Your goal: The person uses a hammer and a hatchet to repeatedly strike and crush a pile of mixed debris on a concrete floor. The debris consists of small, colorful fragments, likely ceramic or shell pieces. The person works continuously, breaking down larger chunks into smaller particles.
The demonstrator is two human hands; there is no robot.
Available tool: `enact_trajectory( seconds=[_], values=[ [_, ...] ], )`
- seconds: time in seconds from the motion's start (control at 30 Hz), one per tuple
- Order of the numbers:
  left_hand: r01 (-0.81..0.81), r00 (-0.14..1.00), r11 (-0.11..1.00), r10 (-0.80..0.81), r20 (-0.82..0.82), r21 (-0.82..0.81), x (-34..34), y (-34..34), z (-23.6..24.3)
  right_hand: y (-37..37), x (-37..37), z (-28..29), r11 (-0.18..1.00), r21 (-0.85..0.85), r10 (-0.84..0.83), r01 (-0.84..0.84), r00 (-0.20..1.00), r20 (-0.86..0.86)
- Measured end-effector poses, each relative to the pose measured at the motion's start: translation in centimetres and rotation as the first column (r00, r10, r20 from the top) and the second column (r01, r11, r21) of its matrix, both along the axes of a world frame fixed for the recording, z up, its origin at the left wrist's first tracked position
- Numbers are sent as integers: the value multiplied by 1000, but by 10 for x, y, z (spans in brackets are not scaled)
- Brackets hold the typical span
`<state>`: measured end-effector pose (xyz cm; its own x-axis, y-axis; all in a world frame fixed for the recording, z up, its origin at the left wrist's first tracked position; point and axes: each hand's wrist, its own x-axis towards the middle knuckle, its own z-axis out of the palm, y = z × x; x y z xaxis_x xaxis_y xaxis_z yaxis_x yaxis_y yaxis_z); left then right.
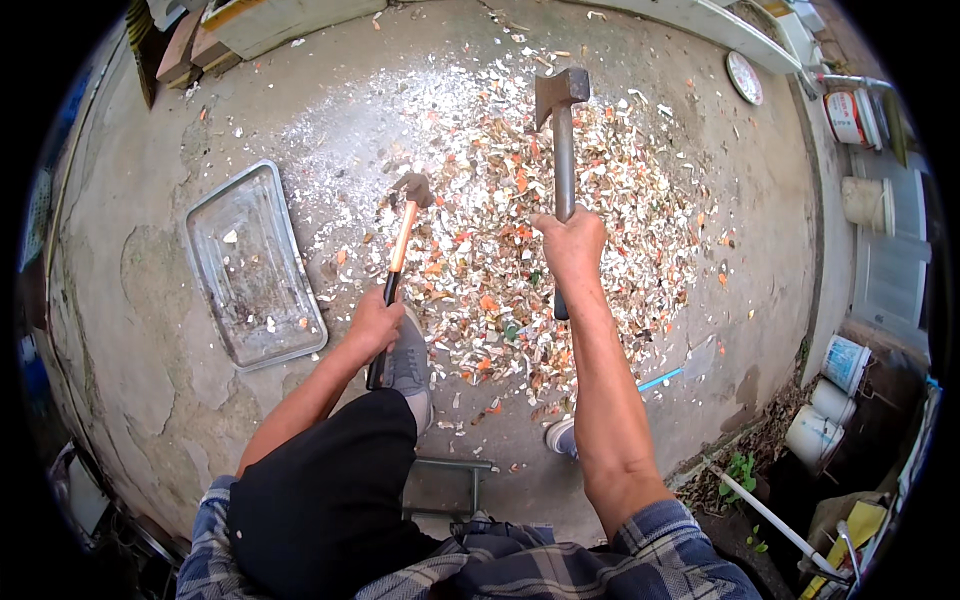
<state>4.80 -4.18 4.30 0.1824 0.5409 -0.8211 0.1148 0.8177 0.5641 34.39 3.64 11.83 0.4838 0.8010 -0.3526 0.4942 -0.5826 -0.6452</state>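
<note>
My left hand [374, 326] is wrapped round the black grip of a hammer [404, 238] with an orange shaft and a rusty head. That head is over the left edge of a wide heap of broken white, tan and orange bits [640, 240], which look like crushed shells and scraps. Closed about the middle of its grey handle, my right hand [573, 248] holds a hatchet [564, 150] above the heap, its dark head pointing away from me. The hatchet's black handle end shows below that hand. Whether either tool touches the heap, I cannot tell.
To the left, a shallow metal tray [240, 270] with a few bits in it lies on the concrete floor [130, 350]. A blue stick [660, 379] is by the heap's lower right. Buckets [846, 362] line the right side, and a low stool [450, 464] is beneath me.
</note>
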Motion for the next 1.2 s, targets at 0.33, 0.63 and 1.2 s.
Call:
enact_trajectory(
  seconds=[0.33, 0.63, 1.2],
  values=[
    [11, 1000, 1000, -11, 20, 20, 8, 2, -2, 20, 13, -92, 978, -206, 68, -28, 979, 194],
    [9, 1000, 1000, -9, 11, 16, 1, 0, -5, 10, 9, -17, 1000, 17, 17, -19, 996, 89],
    [61, 998, 998, -61, 4, 16, 1, 1, -8, -23, 18, -40, 984, -93, 167, -151, 969, 185]
  ],
)
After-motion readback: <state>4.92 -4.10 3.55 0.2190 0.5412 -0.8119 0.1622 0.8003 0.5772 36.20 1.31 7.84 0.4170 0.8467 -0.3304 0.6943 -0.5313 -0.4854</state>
